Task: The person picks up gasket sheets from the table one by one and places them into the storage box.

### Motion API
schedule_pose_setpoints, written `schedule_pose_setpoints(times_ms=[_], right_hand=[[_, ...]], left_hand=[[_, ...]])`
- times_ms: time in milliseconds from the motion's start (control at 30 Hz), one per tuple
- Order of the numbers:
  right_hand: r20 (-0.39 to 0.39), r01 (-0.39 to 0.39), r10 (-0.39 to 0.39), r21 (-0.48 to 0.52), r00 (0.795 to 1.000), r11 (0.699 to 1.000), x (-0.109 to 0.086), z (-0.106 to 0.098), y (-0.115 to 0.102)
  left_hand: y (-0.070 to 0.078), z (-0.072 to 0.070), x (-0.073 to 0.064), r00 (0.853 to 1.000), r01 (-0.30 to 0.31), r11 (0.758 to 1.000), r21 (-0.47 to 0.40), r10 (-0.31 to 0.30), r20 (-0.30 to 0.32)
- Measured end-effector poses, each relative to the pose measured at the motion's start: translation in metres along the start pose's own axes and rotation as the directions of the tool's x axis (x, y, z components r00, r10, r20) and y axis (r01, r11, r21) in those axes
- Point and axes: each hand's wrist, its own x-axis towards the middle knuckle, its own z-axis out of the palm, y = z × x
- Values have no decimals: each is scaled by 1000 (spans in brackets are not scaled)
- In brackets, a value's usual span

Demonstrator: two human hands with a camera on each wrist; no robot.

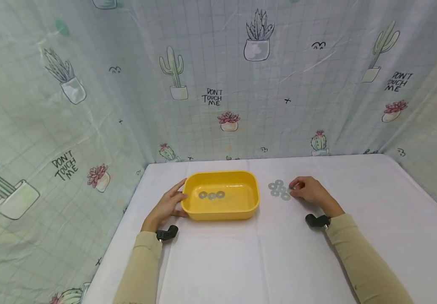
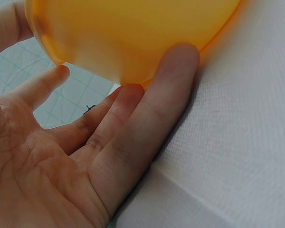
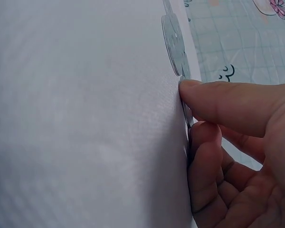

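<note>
A yellow tray (image 1: 222, 215) with rounded corners stands on the table, with three flat grey washers (image 1: 212, 196) lying inside in a row. My left hand (image 1: 166, 206) grips the tray's left end. In the left wrist view its spread fingers (image 2: 173, 71) bear on the wall of the tray (image 2: 118, 42), one of them low along the cloth. Right of the tray, several more washers (image 1: 275, 193) lie flat in a loose cluster. My right hand (image 1: 311, 192) is at the cluster's right edge, its thumb and fingertips pinching a washer (image 3: 184, 102) low at the cloth.
White cloth covers the table (image 1: 218, 261). Behind and on both sides hangs a pale green curtain (image 1: 203, 139) printed with cacti. Each wrist wears a small black camera, such as the right wrist camera (image 1: 317, 220).
</note>
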Motion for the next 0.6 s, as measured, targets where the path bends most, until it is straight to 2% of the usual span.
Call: schedule_pose_setpoints(times_ms=[300,600], right_hand=[[-2,27,-27,-21,1000,999,2,2,-3],[55,4,0,-88,998,996,1,6,-7]], left_hand=[[3,0,0,1000,-15,1000,7,16,-7],[0,1,2,1000,-3,1000,0,3,-2]])
